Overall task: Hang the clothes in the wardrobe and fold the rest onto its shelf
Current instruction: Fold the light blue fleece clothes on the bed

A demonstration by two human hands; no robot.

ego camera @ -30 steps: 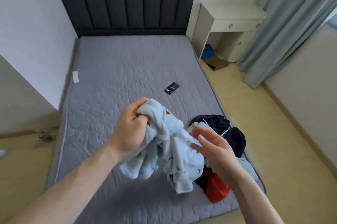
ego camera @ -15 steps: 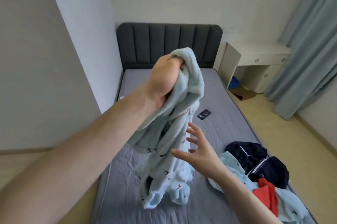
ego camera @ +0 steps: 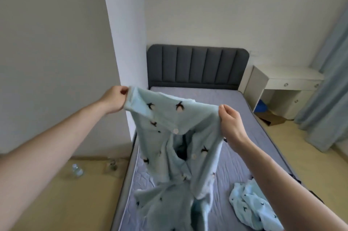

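- Walls, pale and bare, fill the top of my view; one corner juts out on the left and comes down beside the bed.
- Bed lies ahead of me, its grey quilted mattress uncovered, with a dark padded headboard against the far wall.
- Floor is yellowish, showing on both sides of the bed.
- Curtain, grey-blue, hangs down the right edge to the floor.
- Desk, white with drawers, stands right of the headboard; something blue and a brown box sit under it, though I cannot tell what they are.
- Top, a light blue fleece one with small dark bird prints and white buttons, hangs spread between my hands over the mattress; its front gapes open part-way and its lower end lies bunched on the bed.
- Second blue piece with the same print lies crumpled on the mattress at lower right, apart from the top.
- My left hand pinches the top's upper left corner, fingers curled round the cloth.
- My right hand pinches the upper right corner the same way, thumb uppermost.
- Bottle, clear plastic, stands on the floor left of the bed, near the wall.
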